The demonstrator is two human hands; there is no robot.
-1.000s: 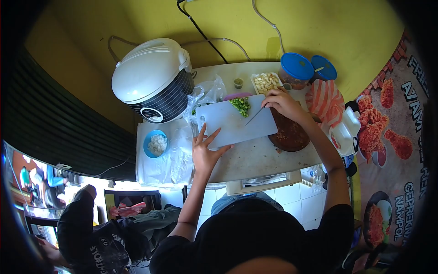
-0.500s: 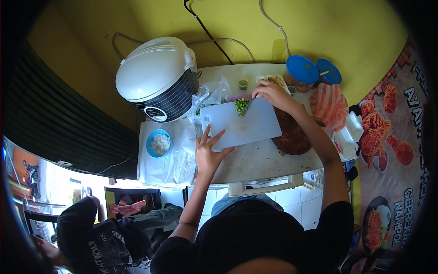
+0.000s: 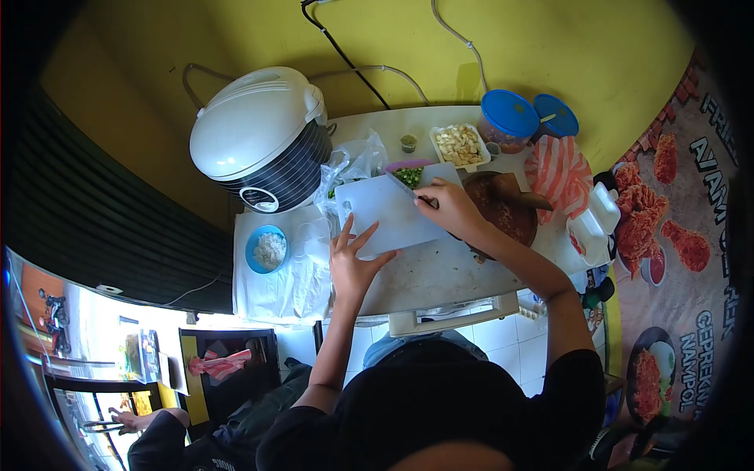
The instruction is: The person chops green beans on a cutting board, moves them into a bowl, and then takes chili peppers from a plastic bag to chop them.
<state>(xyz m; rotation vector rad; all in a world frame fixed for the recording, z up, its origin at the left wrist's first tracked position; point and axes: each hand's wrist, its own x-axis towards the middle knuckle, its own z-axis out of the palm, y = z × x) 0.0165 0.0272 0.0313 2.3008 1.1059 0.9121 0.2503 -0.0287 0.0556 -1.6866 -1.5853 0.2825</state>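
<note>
A white cutting board (image 3: 385, 217) lies at an angle on the table. My left hand (image 3: 355, 263) is open, its fingers spread at the board's near left edge. In my right hand (image 3: 449, 206) is a knife (image 3: 401, 184), its blade pointing to the far left over the board. Chopped green vegetables (image 3: 408, 177) sit just past the board's far edge, against a purple container (image 3: 411, 164) partly hidden by the board. To the right of my right hand stands a brown mortar (image 3: 514, 229) with a pestle (image 3: 521, 195) in it.
At the left are a rice cooker (image 3: 259, 137), a plastic bag (image 3: 363, 159) and a blue bowl of rice (image 3: 269, 250). Behind stand a white tray of pale pieces (image 3: 459, 146) and blue-lidded tubs (image 3: 510, 118). A striped bag (image 3: 558, 174) and foam box (image 3: 593, 228) are at right. Another person's arm (image 3: 157, 420) shows lower left.
My right hand with the knife has moved left and nearer me. The chopped greens have gone from the board's surface to its far edge. The other person has shifted lower in view.
</note>
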